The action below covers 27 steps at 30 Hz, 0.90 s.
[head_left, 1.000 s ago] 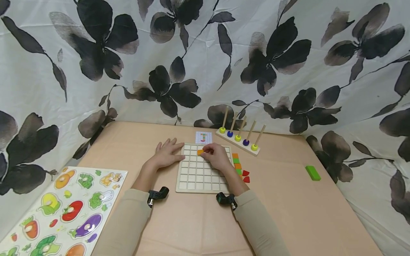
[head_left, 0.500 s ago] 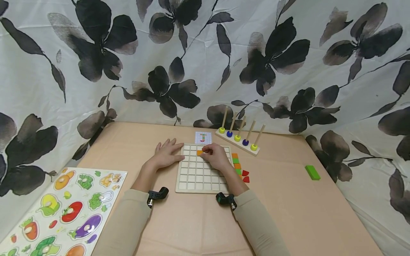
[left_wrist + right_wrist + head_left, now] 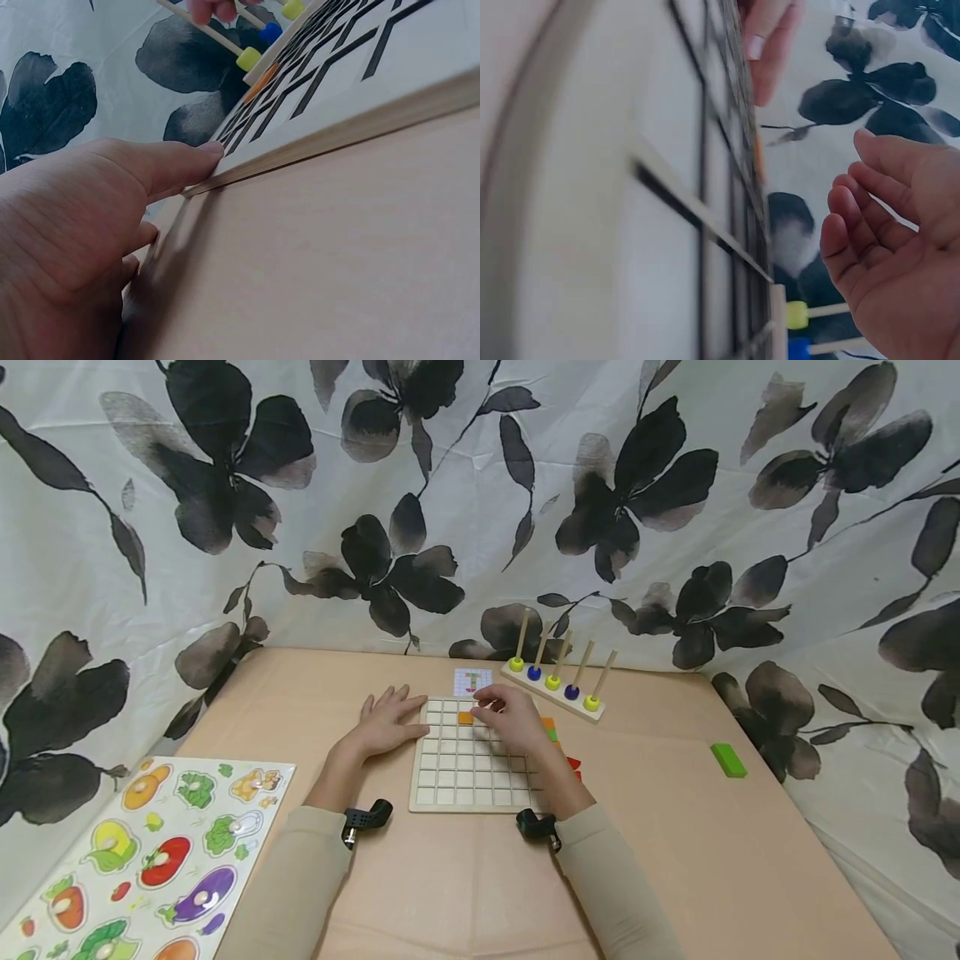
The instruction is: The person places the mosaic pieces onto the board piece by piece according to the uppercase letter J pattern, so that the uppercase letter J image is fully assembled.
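Observation:
A white grid board point(image 3: 450, 777) with dark-lined squares lies on the table, and one orange square tile point(image 3: 465, 718) sits in a cell of an upper row. My left hand point(image 3: 386, 723) rests at the board's left side with fingers spread. In the left wrist view, the thumb point(image 3: 184, 161) of that hand touches the board's edge. Just right of the orange tile, my right hand point(image 3: 513, 720) hovers over the board. Seen from the right wrist, the right hand point(image 3: 907, 232) has loosely bent fingers and nothing between them, raised off the board.
Behind the board lies a small pattern card point(image 3: 472, 682). A peg stand point(image 3: 558, 691) with yellow and blue beads is at the back right. Orange and green tiles point(image 3: 550, 729) and red pieces point(image 3: 574, 766) line the board's right side. A green block point(image 3: 728, 760) and vegetable puzzle point(image 3: 146, 860) lie farther out.
My right hand has let go of the orange tile, lifted and shifted slightly right, with its fingers parting. The tile stays in its cell. My left hand keeps its place at the board.

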Tool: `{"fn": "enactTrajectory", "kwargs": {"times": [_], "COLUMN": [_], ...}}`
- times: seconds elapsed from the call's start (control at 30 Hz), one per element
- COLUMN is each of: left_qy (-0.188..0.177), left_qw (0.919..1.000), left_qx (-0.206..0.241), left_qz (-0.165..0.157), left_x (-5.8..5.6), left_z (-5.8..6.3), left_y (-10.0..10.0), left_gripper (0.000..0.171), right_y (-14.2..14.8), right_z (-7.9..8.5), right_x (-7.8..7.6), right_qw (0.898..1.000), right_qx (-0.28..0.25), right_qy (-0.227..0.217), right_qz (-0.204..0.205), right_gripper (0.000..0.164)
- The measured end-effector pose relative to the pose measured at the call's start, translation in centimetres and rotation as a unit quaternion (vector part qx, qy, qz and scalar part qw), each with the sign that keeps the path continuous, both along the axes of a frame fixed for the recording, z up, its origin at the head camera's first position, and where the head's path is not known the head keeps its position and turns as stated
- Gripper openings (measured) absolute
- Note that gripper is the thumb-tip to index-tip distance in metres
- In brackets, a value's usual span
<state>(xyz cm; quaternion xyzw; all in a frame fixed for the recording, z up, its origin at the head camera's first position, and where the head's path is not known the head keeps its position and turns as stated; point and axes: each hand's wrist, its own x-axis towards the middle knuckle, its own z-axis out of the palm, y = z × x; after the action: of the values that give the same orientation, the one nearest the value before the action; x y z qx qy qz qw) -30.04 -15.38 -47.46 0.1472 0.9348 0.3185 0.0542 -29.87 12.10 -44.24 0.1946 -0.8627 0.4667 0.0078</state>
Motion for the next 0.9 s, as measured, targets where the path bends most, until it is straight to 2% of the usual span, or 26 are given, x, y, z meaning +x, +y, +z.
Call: {"fn": "enactTrajectory", "kwargs": {"times": [0.23, 0.53, 0.73, 0.9], "left_qy": [-0.004, -0.002, -0.002, -0.004], "left_qw": [1.0, 1.0, 1.0, 1.0], "left_qx": [-0.003, 0.007, 0.003, 0.003], "left_qz": [0.001, 0.001, 0.002, 0.002], "left_x": [0.1, 0.0, -0.1, 0.0], "left_z": [0.1, 0.0, -0.1, 0.1], "left_y": [-0.1, 0.0, -0.1, -0.1], "left_gripper": [0.069, 0.069, 0.069, 0.069], "right_y": [2.1, 4.4, 5.9, 7.3], "right_z": [1.5, 3.3, 3.3, 3.1], "right_x": [0.5, 1.0, 1.0, 0.9], "right_qw": [1.0, 1.0, 0.999, 0.999], "right_qx": [0.003, 0.01, 0.019, 0.021], "right_qy": [0.008, 0.018, 0.016, -0.004], "right_qz": [-0.005, -0.023, -0.024, -0.043], "right_gripper": [0.028, 0.033, 0.029, 0.031]}}
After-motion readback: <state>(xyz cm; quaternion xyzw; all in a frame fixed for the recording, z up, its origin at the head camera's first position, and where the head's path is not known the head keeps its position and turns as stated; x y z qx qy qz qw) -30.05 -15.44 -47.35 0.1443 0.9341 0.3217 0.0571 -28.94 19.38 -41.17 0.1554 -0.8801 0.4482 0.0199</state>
